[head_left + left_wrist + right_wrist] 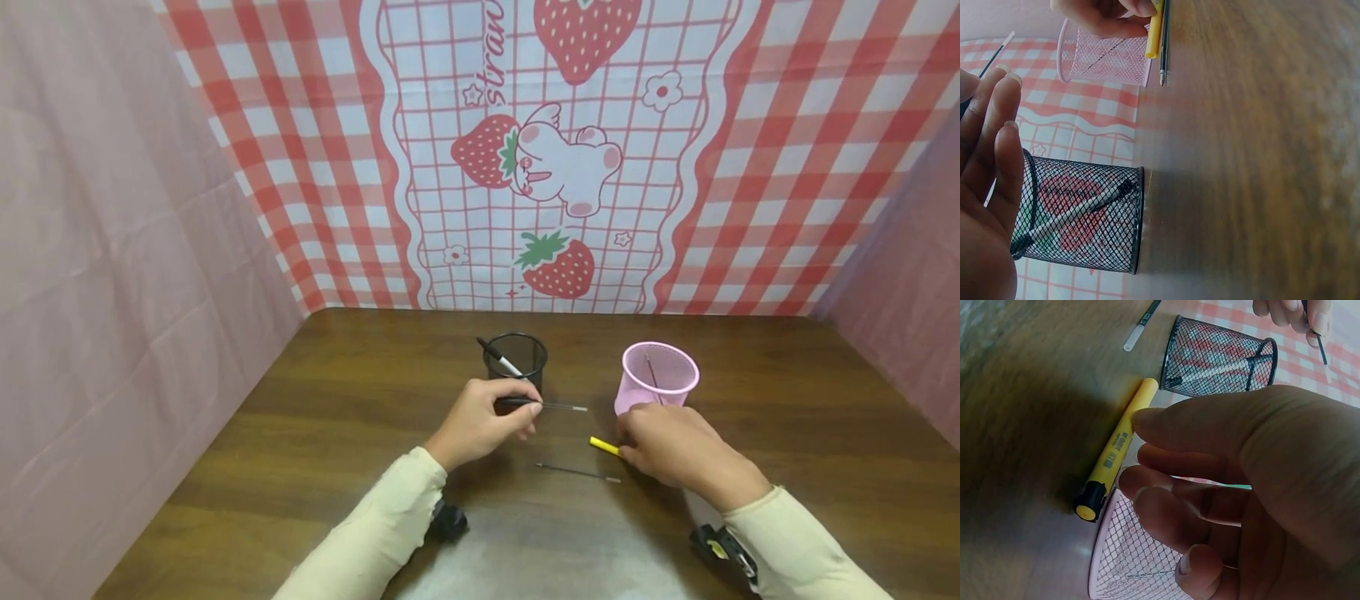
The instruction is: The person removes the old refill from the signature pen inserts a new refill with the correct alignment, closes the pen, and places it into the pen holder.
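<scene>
My left hand [487, 417] pinches a pen refill [564, 407] above the table; a thicker black part shows between the fingers, its kind unclear. Beside it stands a black mesh pen cup [529, 350] with a white-and-black marker [504, 358] leaning inside. My right hand [686, 446] is low in front of a pink mesh pen cup [626, 396], its thumb and fingers on a yellow marker [1119, 440] with a black end. Another refill [577, 472] lies on the table, between the hands and nearer me. A thin dark stick [651, 372] leans in the pink cup.
The brown wooden table [337, 375] ends at a red checked cloth [345, 167] with strawberry prints. Plain pink cloth [135, 250] hangs at the left and right. Black wrist devices [448, 521] sit under both sleeves, near the tabletop.
</scene>
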`<action>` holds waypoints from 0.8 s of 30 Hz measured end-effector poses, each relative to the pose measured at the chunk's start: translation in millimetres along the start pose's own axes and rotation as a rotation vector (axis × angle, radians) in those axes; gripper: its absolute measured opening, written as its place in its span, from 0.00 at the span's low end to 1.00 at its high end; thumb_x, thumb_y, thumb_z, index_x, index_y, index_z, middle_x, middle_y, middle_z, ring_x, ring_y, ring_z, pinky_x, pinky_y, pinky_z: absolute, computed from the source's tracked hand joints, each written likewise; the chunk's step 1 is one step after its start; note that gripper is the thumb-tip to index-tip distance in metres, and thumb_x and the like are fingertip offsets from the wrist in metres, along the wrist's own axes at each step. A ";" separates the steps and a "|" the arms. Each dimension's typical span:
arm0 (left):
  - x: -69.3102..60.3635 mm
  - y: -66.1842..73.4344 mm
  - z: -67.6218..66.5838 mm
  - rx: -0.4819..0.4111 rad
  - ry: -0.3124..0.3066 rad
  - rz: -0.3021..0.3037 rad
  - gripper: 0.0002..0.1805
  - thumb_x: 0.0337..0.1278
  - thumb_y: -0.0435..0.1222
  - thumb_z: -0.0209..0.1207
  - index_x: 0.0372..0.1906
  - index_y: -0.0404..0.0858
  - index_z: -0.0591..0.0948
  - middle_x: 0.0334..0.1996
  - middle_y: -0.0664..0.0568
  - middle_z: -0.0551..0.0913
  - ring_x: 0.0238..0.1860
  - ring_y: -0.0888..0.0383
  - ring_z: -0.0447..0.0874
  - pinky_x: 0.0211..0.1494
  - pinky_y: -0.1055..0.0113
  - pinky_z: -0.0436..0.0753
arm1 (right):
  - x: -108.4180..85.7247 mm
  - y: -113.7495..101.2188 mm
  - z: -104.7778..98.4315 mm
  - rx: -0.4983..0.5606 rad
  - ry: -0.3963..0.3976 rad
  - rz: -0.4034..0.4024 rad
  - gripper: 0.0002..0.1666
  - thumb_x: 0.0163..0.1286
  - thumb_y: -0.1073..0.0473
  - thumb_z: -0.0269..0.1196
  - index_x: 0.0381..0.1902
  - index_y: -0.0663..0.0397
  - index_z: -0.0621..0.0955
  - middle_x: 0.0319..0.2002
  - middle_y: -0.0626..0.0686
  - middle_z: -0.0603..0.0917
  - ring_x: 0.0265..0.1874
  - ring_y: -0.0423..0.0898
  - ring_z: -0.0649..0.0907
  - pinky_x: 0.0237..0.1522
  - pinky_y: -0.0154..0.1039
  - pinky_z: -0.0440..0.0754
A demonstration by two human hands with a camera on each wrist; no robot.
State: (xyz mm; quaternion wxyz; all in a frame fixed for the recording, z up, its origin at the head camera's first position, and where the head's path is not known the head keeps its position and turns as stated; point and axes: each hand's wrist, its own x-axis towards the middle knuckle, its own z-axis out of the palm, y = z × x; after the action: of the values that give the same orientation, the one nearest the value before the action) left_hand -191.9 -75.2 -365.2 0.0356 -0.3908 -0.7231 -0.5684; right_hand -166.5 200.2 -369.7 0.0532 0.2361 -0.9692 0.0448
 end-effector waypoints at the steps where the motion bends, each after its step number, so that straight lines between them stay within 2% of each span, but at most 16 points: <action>1: 0.3 0.0 -0.4 -0.002 0.000 0.003 0.03 0.64 0.24 0.61 0.40 0.27 0.83 0.22 0.42 0.85 0.22 0.49 0.85 0.29 0.61 0.88 | 0.4 0.1 0.4 0.002 -0.001 -0.001 0.15 0.55 0.56 0.73 0.18 0.36 0.77 0.17 0.38 0.71 0.17 0.38 0.71 0.17 0.45 0.73; 10: 3.2 0.4 -1.2 0.005 0.014 0.002 0.03 0.65 0.25 0.61 0.40 0.28 0.83 0.22 0.42 0.85 0.22 0.46 0.85 0.29 0.55 0.88 | 2.2 2.3 -0.1 0.003 -0.002 -0.009 0.18 0.54 0.57 0.72 0.15 0.36 0.74 0.15 0.39 0.70 0.17 0.39 0.69 0.16 0.43 0.70; 15: 0.8 1.0 0.1 0.010 0.001 -0.014 0.03 0.64 0.25 0.62 0.40 0.27 0.83 0.22 0.42 0.85 0.22 0.45 0.85 0.29 0.59 0.88 | -1.5 1.3 5.4 0.021 0.008 -0.009 0.18 0.56 0.58 0.71 0.15 0.37 0.74 0.15 0.38 0.69 0.16 0.38 0.69 0.16 0.42 0.69; 24: 1.7 2.0 -0.8 0.000 -0.003 0.020 0.03 0.64 0.24 0.61 0.40 0.27 0.83 0.22 0.41 0.85 0.22 0.41 0.85 0.28 0.55 0.88 | -0.2 3.5 7.8 0.002 0.045 -0.039 0.18 0.53 0.58 0.69 0.15 0.36 0.72 0.14 0.37 0.67 0.15 0.38 0.67 0.15 0.41 0.68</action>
State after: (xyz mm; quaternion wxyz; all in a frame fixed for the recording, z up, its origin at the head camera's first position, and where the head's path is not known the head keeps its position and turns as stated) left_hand -192.2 -74.9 -362.5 0.0403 -0.3988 -0.7191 -0.5676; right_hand -168.5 202.5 -377.7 0.0756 0.2540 -0.9629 0.0500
